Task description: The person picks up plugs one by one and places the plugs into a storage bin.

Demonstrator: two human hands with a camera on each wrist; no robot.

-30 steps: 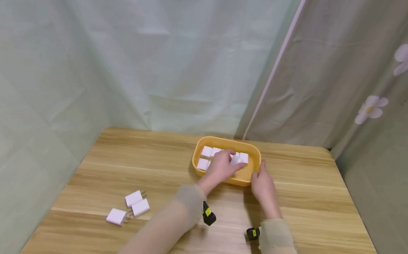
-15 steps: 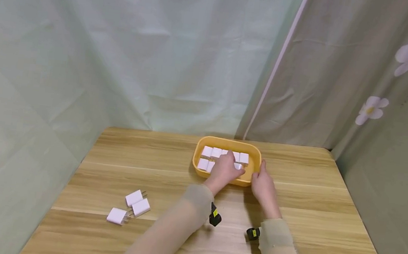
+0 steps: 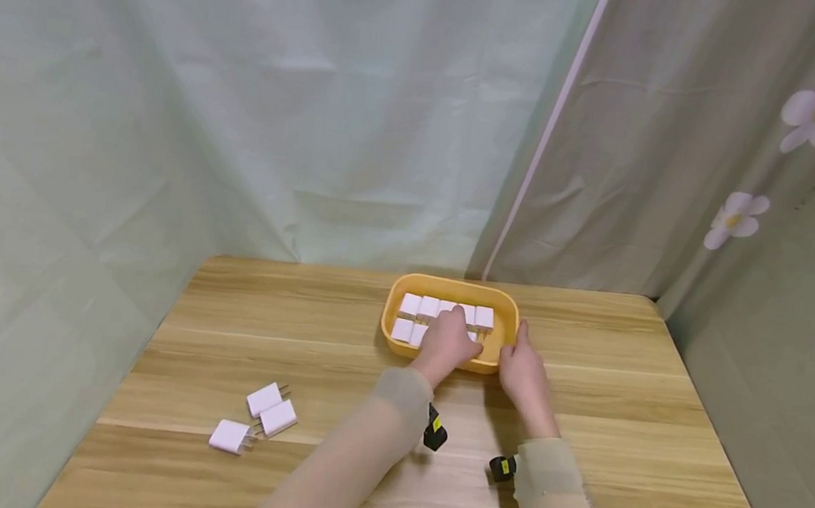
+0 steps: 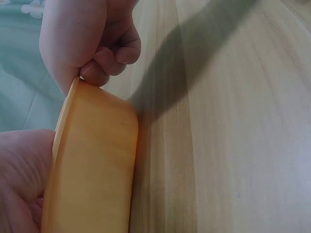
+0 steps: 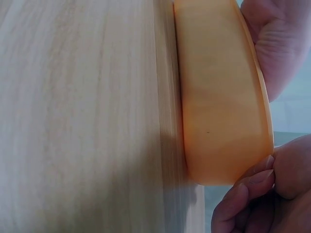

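Observation:
A yellow tray (image 3: pixel 507 303) stands at the table's far middle, with several white chargers (image 3: pixel 420 307) laid in rows inside. My left hand (image 3: pixel 446 344) reaches into the tray, its fingers curled down on a white charger in the near row; the hand hides most of that charger. My right hand (image 3: pixel 524 371) grips the tray's near right corner. The left wrist view shows that hand (image 4: pixel 92 43) pinching the rim, thumb inside and fingers curled against the tray wall (image 4: pixel 92 165). In the right wrist view the tray wall (image 5: pixel 221 97) fills the middle, with my left hand (image 5: pixel 277 39) above it.
Three loose white chargers (image 3: pixel 263 398) (image 3: pixel 279 417) (image 3: pixel 230 436) lie on the wooden table (image 3: pixel 623 413) at the near left. Green curtains hang behind and to the left; a flowered curtain (image 3: pixel 736 216) closes the right side. Small black cameras (image 3: pixel 435 435) sit on both wrists.
My left hand has lowered the white charger from above the tray into the near row and drawn slightly toward me. The right hand has stayed on the tray's corner.

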